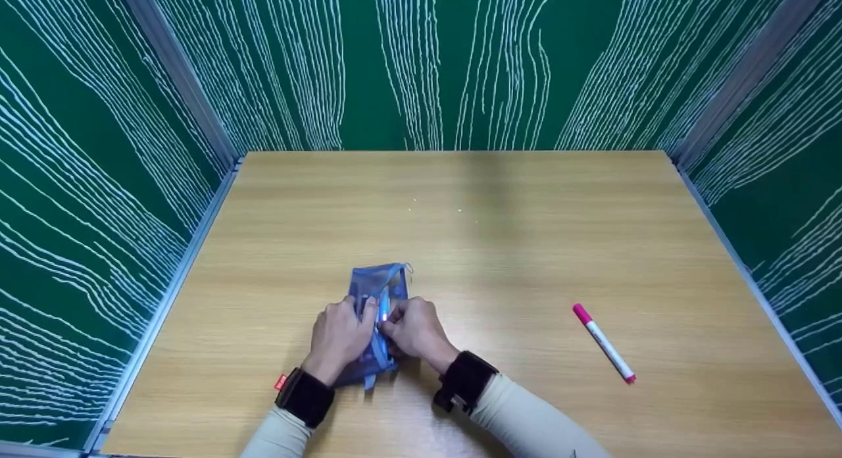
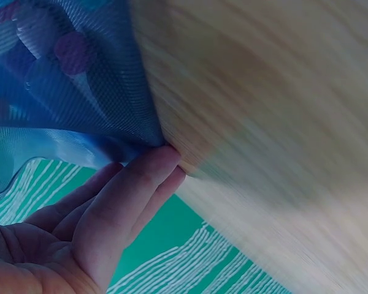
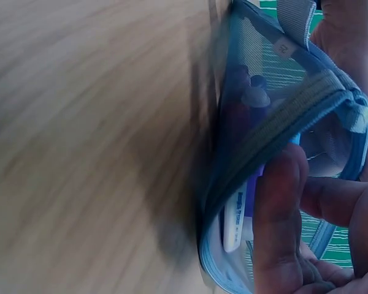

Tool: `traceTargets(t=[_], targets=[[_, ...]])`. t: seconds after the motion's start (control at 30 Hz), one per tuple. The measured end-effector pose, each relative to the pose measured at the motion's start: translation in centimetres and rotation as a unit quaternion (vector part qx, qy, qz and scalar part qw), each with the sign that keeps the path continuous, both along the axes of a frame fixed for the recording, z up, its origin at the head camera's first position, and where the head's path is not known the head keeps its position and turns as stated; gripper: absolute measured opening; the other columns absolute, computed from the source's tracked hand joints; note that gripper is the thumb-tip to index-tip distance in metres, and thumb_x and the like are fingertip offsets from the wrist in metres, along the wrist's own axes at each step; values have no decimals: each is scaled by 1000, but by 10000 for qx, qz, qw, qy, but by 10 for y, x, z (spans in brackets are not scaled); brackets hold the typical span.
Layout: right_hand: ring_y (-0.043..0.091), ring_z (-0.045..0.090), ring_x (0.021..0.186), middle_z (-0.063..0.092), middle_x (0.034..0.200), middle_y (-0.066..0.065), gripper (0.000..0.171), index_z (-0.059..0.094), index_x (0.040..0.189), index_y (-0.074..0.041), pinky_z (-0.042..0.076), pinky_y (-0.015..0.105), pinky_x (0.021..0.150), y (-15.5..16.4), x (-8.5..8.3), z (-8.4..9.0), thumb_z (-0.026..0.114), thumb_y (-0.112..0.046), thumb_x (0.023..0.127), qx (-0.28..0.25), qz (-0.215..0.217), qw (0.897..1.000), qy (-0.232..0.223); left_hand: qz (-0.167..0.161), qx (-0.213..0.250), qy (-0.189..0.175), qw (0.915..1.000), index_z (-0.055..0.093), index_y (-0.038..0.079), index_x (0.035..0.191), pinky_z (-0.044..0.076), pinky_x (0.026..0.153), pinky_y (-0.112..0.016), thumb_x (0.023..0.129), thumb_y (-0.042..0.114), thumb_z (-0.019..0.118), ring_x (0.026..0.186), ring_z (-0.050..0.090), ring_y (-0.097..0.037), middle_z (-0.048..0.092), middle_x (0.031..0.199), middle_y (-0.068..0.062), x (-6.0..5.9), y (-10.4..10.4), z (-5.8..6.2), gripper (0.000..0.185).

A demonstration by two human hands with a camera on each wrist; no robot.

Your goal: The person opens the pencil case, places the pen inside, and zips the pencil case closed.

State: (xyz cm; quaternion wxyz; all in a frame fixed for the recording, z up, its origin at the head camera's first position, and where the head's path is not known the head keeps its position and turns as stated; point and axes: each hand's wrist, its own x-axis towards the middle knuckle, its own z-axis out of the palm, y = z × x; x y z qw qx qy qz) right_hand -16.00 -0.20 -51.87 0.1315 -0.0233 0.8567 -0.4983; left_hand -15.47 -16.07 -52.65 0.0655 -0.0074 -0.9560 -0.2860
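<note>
A blue mesh zip pouch (image 1: 378,277) lies at the table's front, slightly left of centre, with its zip side open. My left hand (image 1: 342,333) grips its left side, thumb on top; in the left wrist view its fingers (image 2: 135,190) bend against the mesh edge. At the opening, my right hand (image 1: 418,330) pinches a light blue marker (image 1: 384,305), most of it hidden by fingers and mesh. Several markers show inside the pouch, one of them a white-bodied marker (image 3: 234,217) in the right wrist view. To the right lies a pink-capped marker (image 1: 605,345).
The wooden table (image 1: 526,260) is bounded by green panels (image 1: 447,63) with white wavy lines at the back and both sides. A few tiny white specks dot the table behind the pouch. A small red tag (image 1: 281,382) shows beside the left wristband.
</note>
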Motion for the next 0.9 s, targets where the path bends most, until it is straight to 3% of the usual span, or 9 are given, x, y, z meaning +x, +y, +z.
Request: traceTargets(t=[0.2,0.5,0.7,0.9], targets=[[19,69,50,66,63,1,20,67,72,-8,54,29,45,-2,-1,-1,78,-8,89,-110,71,9999,-34,-23,-66,104,9999,69,-4,91,52,60,-50,100,40,53,68,68,-36,69,80,-22,0,1,0,48],[17,69,50,66,67,3,17,68,74,-7,55,30,47,4,1,0,78,-6,89,-263,54,9995,-157,-21,-51,-80,10000,69,-4,95,51,59,-46,101,41,52,62,63,-29,68,78,-19,0,0,0,49],[10,65,52,66,64,-3,19,70,71,-11,54,27,50,12,2,0,81,-13,87,188,160,9991,351,-59,-8,-89,9999,69,-5,96,53,61,-46,102,41,52,63,64,-29,69,80,-20,0,0,0,49],[7,60,57,66,66,-7,18,73,73,-14,51,26,55,24,2,0,82,-20,87,685,168,9942,808,-103,96,-237,9996,68,-2,95,50,55,-40,102,40,51,56,59,-23,63,71,-13,0,0,0,47]])
